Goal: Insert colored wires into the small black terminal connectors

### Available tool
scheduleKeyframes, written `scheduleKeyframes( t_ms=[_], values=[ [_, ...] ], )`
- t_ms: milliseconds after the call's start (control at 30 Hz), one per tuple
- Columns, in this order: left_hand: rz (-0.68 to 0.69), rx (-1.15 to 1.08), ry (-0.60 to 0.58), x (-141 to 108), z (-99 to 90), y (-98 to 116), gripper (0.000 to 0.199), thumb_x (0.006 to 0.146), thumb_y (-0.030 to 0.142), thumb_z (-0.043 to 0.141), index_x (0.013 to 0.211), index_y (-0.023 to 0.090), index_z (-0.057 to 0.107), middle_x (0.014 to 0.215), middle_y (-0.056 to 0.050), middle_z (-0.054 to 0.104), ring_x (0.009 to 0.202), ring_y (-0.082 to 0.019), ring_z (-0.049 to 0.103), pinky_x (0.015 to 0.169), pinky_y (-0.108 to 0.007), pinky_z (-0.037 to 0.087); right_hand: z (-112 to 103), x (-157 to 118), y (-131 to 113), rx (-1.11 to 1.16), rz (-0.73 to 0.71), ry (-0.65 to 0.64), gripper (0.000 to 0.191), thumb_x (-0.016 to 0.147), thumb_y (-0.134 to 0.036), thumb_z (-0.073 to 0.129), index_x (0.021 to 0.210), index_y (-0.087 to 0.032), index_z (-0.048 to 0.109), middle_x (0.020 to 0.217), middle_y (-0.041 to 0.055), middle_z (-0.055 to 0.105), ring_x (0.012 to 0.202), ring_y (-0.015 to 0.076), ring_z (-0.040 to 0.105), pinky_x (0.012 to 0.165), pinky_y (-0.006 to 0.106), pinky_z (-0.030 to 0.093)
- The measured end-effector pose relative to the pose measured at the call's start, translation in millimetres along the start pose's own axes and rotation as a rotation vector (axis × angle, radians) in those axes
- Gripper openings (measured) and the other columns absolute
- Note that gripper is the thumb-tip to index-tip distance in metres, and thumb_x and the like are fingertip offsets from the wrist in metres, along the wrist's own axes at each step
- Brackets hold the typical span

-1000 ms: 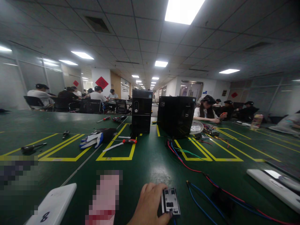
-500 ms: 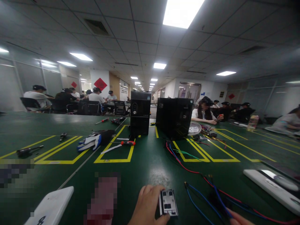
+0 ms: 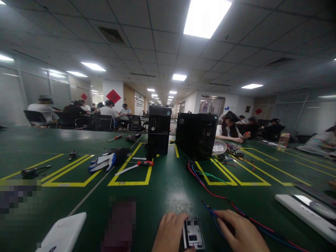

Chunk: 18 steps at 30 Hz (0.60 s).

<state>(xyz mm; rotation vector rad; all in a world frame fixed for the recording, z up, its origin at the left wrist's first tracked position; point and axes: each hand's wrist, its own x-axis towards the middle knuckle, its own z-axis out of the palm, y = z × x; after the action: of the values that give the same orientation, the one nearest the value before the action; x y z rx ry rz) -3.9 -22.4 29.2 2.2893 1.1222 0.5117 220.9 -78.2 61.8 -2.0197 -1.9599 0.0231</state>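
Low in your view, over the near part of the green desk [image 3: 157, 206], your left hand [image 3: 169, 232] is holding a small silver module [image 3: 193, 233]; its fingers are lying along the module's left side with the thumb at the near end, so they are standing only about as far apart as the piece itself; the module's long axis is running from you towards the far side, leaning slightly. Your right hand [image 3: 240, 231] is hovering to the module's right, well apart from it; its thumb and forefinger are nearly meeting and seem to be pinching a blue wire [image 3: 208, 208], though the exact contact is too small to tell; the wire's tip is pointing away from you and to the left, lying beyond the module's far end and to its right. The left hand is touching the module, while the right is sitting nearer the wire; a strip of smooth desk is separating them; a red cable [image 3: 214, 194] is trailing beyond the right hand, and two black computer towers [image 3: 159, 134] [image 3: 196, 136] are standing farther back.
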Motion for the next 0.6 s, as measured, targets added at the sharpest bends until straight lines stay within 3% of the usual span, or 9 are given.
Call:
scheduleKeyframes(
  t_ms=[233, 433, 600],
  values=[
    [0.000, 0.046, 0.015, 5.1, 4.2, -6.2, 0.063, 0.062, 0.032, 0.079, 0.120, 0.022, 0.056, 0.114, -0.004, 0.061, 0.106, -0.026, 0.051, 0.096, -0.035, 0.035, -2.3, 7.1, -0.9, -0.152, -0.083, -0.116, 0.052, 0.083, -0.027, 0.046, 0.132, -0.012, 0.052, 0.135, 0.0154, 0.054, 0.123, 0.0291, 0.050, 0.105, 0.047, 0.038],
    [0.015, 0.066, 0.023, 7.4, 10.9, -10.8, 0.070, 0.059, 0.051, 0.080, 0.118, 0.020, 0.058, 0.117, -0.007, 0.059, 0.109, -0.029, 0.050, 0.097, -0.038, 0.036, -8.2, 4.5, -30.4, -0.043, -0.328, -0.271, 0.064, 0.073, -0.012, 0.047, 0.137, -0.020, 0.047, 0.145, 0.0057, 0.041, 0.135, 0.0258, 0.032, 0.109, 0.045, 0.030],
    [0.054, 0.102, -0.008, 5.9, 12.5, -15.5, 0.045, 0.085, 0.039, 0.056, 0.126, 0.022, 0.053, 0.129, -0.008, 0.054, 0.118, -0.026, 0.046, 0.102, -0.036, 0.034, -4.3, 13.1, -46.0, -0.029, -0.411, -0.422, 0.081, 0.056, -0.003, 0.046, 0.134, -0.024, 0.051, 0.140, 0.0038, 0.047, 0.131, 0.0279, 0.039, 0.106, 0.047, 0.034]
  ],
)
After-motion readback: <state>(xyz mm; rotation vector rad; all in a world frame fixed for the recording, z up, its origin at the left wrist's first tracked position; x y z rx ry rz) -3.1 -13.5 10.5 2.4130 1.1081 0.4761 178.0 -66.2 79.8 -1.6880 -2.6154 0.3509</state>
